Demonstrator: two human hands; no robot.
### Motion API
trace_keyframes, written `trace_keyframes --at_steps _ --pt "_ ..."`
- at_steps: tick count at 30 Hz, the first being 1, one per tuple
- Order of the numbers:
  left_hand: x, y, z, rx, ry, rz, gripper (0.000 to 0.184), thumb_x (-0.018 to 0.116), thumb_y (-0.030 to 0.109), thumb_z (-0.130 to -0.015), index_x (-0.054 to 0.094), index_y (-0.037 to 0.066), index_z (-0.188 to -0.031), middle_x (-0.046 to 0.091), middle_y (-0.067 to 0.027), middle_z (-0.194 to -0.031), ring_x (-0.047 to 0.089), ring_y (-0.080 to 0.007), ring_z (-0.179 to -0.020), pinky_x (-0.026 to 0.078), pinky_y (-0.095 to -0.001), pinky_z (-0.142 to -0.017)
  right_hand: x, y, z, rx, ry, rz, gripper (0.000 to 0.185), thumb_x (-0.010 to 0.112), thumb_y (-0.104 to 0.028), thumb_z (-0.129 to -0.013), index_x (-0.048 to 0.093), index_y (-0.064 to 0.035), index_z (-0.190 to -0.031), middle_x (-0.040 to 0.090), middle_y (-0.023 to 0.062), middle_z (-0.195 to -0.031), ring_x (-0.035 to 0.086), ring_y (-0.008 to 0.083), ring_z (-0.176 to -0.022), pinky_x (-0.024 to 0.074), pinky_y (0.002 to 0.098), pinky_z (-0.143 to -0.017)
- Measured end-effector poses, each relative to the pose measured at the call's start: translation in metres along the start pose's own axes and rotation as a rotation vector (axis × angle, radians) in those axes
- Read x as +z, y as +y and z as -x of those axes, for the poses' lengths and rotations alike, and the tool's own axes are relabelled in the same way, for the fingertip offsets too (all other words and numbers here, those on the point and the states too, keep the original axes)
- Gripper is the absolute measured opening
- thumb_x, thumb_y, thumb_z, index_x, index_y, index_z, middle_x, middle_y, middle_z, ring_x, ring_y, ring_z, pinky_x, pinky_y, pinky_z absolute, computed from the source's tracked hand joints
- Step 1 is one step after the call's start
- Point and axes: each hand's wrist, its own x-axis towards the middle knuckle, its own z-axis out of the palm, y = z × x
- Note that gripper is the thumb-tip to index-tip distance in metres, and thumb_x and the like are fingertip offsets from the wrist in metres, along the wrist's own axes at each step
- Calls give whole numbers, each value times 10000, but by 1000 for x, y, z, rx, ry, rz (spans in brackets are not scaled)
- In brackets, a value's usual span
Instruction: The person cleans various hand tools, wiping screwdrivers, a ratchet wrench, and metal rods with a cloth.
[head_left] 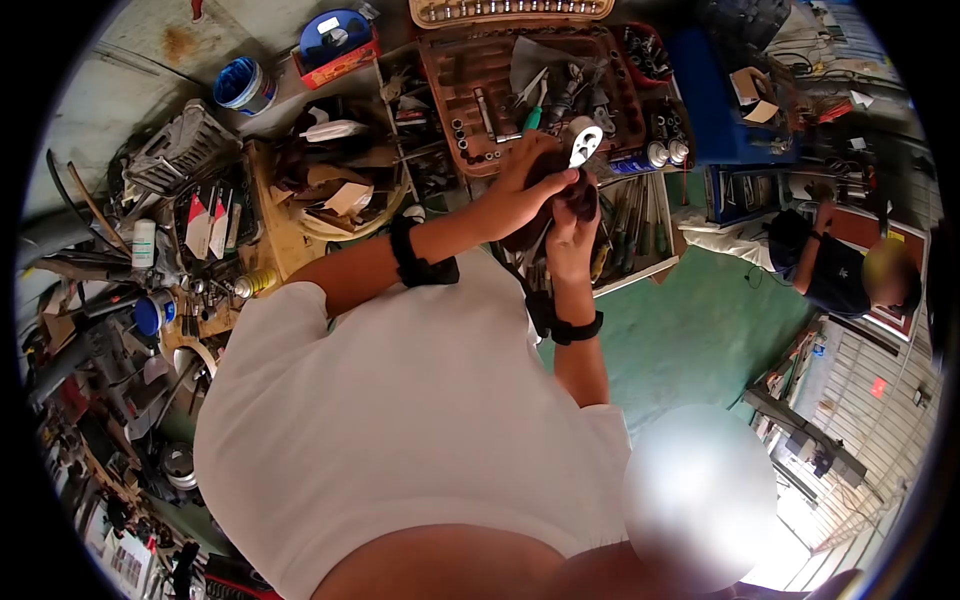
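A ratchet wrench (585,142) with a shiny round head points up between my hands. My left hand (525,192) is closed around its neck, with the thumb pressed near the head. Dark reddish-brown cloth (527,236) is bunched below and around the handle, most of which is hidden. My right hand (574,235) comes from below, its fingers closed on the cloth beside the wrench. Just beyond the hands lies an open brown socket tray (455,90) with sockets, pliers and a green-handled tool (533,118).
A drawer of screwdrivers (632,225) is right of my hands, near two spray cans (667,153). A cardboard box (350,198), a blue bucket (244,86) and a grey crate (182,150) stand left. Another person (845,265) is far right, past the green floor (690,320).
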Motion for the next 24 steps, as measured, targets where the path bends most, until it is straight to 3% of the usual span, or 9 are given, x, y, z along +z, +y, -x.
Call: trace_keyframes --at_steps 3,5,7,8,10,12,14,16,24 --pt "-4 4 -1 78 32 -346 502 636 436 -890 505 38 -1167 410 -136 -1204 402 -285 -1152 275 -401 -1011 3 -8 -7 -43 108 87 305 666 -145 -843 546 18 -1071 594 47 -900 544 121 -834 452 253 -790" --pt "-14 7 -8 95 58 -256 570 676 454 -858 469 40 -1191 392 -164 -1229 415 -282 -1169 318 -410 -986 1 -15 -10 -79 118 319 279 704 -133 -816 563 9 -1010 594 30 -805 534 114 -745 464 248 -719" --pt "-31 22 -16 -78 133 -117 484 641 242 -903 396 46 -1272 394 -122 -1232 471 -197 -1112 429 -306 -877 -1 -11 -7 -60 161 372 331 754 -107 -754 581 -7 -1017 625 53 -765 582 138 -695 491 270 -681" --pt "-36 10 -27 260 206 -228 392 661 198 -896 467 34 -1195 490 -103 -1148 550 -165 -995 456 -284 -810 -2 -12 -3 -48 132 466 371 771 -104 -725 584 -15 -1033 644 86 -786 620 165 -713 505 290 -687" --pt "-47 28 -35 326 55 -228 333 670 172 -886 504 30 -1138 536 -89 -1085 567 -153 -934 459 -281 -805 3 -20 2 -67 67 591 482 812 -102 -651 591 -44 -1075 673 169 -845 698 290 -788 540 357 -700" --pt "-45 47 -38 441 -65 -132 149 685 134 -864 599 26 -920 631 -53 -880 592 -149 -819 466 -289 -739 11 -24 5 -94 22 616 489 815 -107 -649 589 -47 -1078 673 171 -849 692 320 -800 541 368 -698" --pt "-46 56 -39 508 -149 -221 128 688 127 -854 605 30 -855 622 -58 -824 592 -168 -763 460 -295 -695 16 -27 7 -103 -60 633 512 816 -109 -637 586 -52 -1090 670 176 -860 668 376 -816 542 395 -693" --pt "-43 60 -37 642 -204 -354 209 702 139 -814 591 40 -668 568 -57 -635 558 -223 -578 420 -313 -551 21 -33 8 -95 -72 593 521 817 -108 -629 587 -54 -1094 671 175 -861 670 373 -814 541 393 -693" --pt "-42 55 -38 836 -113 -325 229 651 149 -780 554 52 -597 531 -62 -562 491 -225 -461 360 -331 -442 19 -44 12 -140 -74 607 551 826 -130 -600 601 -65 -1099 680 152 -849 683 345 -792 539 366 -686"
